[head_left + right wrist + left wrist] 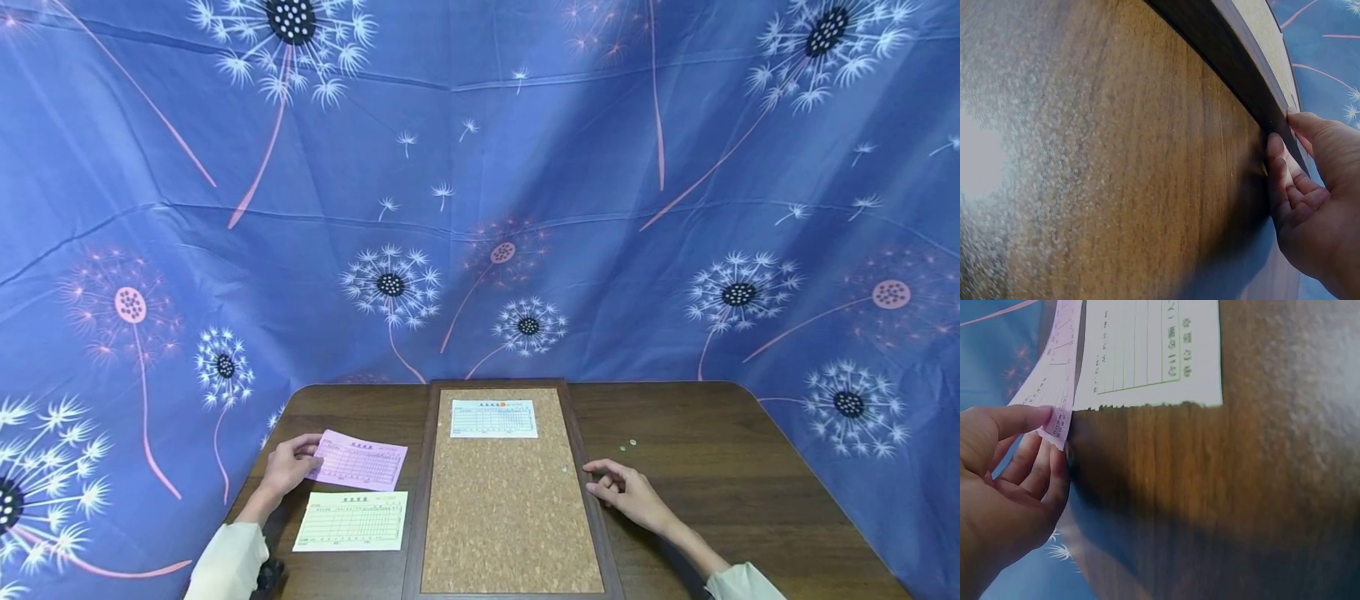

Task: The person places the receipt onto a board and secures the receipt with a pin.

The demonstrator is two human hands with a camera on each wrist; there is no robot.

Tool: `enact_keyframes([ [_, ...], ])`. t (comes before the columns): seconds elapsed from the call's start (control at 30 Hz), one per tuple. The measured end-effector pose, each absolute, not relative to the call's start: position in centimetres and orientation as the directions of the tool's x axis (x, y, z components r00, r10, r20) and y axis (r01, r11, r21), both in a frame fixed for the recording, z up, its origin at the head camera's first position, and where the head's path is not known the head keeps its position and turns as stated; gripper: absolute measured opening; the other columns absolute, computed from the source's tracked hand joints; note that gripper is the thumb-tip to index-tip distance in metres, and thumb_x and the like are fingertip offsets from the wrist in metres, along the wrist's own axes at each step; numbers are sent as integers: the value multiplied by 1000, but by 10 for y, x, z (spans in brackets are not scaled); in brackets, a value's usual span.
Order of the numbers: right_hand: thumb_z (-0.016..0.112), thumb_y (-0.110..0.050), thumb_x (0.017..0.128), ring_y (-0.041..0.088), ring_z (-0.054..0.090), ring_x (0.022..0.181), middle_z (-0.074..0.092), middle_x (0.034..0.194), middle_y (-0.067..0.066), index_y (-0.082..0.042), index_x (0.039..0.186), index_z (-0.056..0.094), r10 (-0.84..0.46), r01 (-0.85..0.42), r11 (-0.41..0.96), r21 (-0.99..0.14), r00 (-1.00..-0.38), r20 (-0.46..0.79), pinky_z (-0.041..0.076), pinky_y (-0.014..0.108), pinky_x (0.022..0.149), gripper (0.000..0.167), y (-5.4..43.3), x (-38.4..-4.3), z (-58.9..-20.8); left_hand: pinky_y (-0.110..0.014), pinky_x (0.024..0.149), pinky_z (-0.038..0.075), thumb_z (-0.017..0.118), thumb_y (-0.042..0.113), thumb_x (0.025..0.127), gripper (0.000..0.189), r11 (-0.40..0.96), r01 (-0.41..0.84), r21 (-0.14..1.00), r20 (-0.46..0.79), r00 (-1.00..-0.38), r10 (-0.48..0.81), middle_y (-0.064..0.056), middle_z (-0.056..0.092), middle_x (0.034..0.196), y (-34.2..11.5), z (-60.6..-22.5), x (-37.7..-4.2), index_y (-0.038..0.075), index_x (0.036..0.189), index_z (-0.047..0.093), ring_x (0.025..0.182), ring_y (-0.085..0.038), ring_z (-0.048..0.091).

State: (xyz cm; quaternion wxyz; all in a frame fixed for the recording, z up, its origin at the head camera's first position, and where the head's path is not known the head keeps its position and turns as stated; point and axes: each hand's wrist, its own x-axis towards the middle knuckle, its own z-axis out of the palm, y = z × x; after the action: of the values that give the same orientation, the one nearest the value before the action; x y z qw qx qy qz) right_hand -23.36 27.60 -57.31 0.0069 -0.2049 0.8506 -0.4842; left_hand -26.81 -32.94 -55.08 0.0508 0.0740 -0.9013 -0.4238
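My left hand (288,463) pinches the left edge of a pink printed form (360,461) between thumb and fingers. In the left wrist view the thumb (1019,422) lies on top of the paper, and the sheet bends up off the table. Just below it in the head view lies a pale green form (351,522), its torn edge showing in the left wrist view. My right hand (628,492) touches the right side of a cork board's dark wooden frame (588,492), fingers loosely bent. A white form (493,419) lies on the cork (510,517) near the top, with an orange dot at its upper edge.
Two small pale green pieces (633,442) lie on the brown table (720,500) right of the board. A tiny pale thing (564,468) sits on the cork near its right edge. A blue dandelion-print cloth (480,167) hangs behind and around the table.
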Motion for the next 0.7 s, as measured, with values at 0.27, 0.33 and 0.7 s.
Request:
enact_keyframes([
  [0.27,69,-10,96,-3,52,59,65,73,3,0,121,65,-346,-377,430,-821,-908,236,46,20,52,28,273,-232,-572,-22,64,58,70,-6,88,54,341,-125,932,-54,-976,-211,-10,77,98,-332,-543,-260,-11,139,53,70,-2,66],
  [0.33,70,-11,96,-3,51,58,65,73,3,0,121,65,-341,-369,427,-826,-911,231,45,20,52,28,273,-232,-571,-22,65,58,70,-4,90,56,287,-137,948,-76,-974,-214,0,76,94,-333,-541,-258,-11,142,50,72,-2,66],
  [0.7,70,-15,96,-5,49,58,62,74,-4,-4,122,66,-312,-321,458,-829,-931,189,44,20,51,29,273,-232,-576,-21,70,58,72,1,91,59,120,-199,973,-170,-962,-212,13,66,88,-322,-530,-254,-7,145,49,75,-2,66],
])
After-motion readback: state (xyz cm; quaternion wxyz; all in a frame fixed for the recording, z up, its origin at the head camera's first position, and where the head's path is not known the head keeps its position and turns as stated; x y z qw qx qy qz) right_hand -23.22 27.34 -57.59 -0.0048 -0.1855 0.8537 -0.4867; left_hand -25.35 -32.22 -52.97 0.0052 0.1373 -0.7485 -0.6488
